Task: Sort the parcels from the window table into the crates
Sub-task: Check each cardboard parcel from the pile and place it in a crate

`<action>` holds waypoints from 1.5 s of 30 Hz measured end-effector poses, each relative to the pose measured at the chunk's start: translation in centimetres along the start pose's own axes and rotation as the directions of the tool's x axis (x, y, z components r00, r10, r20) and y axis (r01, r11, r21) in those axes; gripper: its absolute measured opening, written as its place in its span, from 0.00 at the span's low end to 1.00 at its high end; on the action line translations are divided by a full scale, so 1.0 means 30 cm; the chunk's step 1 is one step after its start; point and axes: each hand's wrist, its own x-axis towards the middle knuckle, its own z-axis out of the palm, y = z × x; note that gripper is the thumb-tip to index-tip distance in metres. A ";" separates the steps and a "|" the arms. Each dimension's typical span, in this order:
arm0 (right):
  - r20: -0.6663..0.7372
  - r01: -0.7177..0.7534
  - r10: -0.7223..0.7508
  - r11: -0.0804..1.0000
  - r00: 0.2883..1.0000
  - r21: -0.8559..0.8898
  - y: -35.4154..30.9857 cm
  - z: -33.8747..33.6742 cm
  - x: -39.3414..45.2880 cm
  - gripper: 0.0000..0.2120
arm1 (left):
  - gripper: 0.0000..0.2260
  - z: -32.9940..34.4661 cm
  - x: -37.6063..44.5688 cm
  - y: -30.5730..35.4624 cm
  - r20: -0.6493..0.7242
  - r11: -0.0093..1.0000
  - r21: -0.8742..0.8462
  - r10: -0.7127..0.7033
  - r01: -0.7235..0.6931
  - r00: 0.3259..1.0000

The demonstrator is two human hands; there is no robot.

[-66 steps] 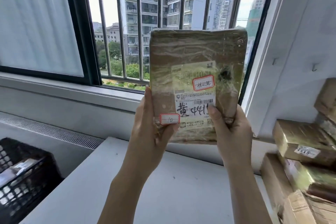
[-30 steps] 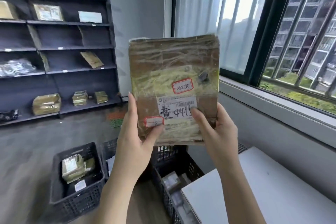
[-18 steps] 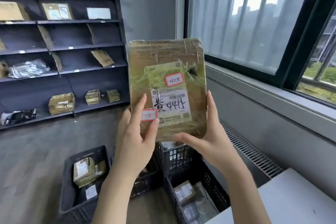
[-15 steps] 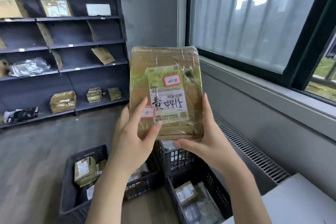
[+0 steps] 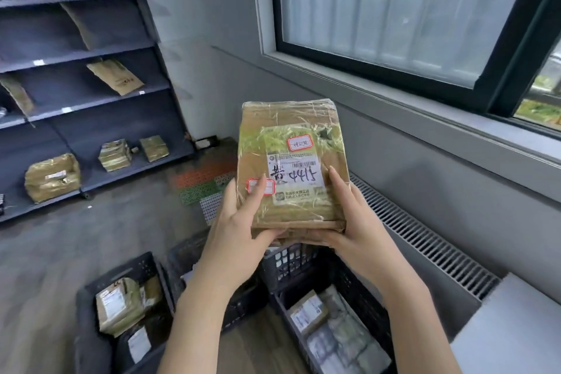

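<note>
I hold a flat brown parcel (image 5: 291, 136) wrapped in clear tape, with a white shipping label and two red-edged stickers. My left hand (image 5: 239, 222) grips its lower left edge, thumb on the front. My right hand (image 5: 349, 218) supports its lower right corner from below. The parcel is tilted back, above several black crates on the floor. The left crate (image 5: 91, 297) holds a few parcels. The right crate (image 5: 358, 285) holds several parcels. A middle crate (image 5: 188, 255) sits behind my left arm, mostly hidden.
A corner of the white window table (image 5: 516, 328) shows at lower right. A dark shelf unit (image 5: 91, 100) with scattered parcels stands at left. A floor vent grille (image 5: 425, 237) runs under the window wall. Coloured perforated mats (image 5: 203, 185) lie on the floor.
The view has turned from the window table toward the crates and shelves. The parcel has come down from eye level and tilted back, now low over the crates. Both hands stay on it.
</note>
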 end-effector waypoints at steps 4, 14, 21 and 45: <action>-0.041 -0.020 0.018 0.999 0.999 -0.049 0.004 0.068 0.141 0.47 | 0.38 -0.020 0.159 -0.111 0.049 0.999 -0.006 0.050 -0.050 0.998; -0.138 -0.058 0.043 0.993 0.990 -0.106 -0.083 0.302 0.523 0.47 | 0.40 -0.181 0.557 -0.437 0.099 0.990 -0.022 0.142 -0.140 0.985; -0.052 -0.166 0.160 0.977 0.986 -0.133 0.045 0.406 0.710 0.46 | 0.38 -0.126 0.739 -0.608 0.255 0.999 0.001 0.040 -0.041 0.966; 0.633 -0.098 0.545 0.795 0.550 -0.599 1.202 0.875 1.045 0.45 | 0.42 0.834 0.926 -1.105 0.558 0.692 0.196 -0.661 0.694 0.502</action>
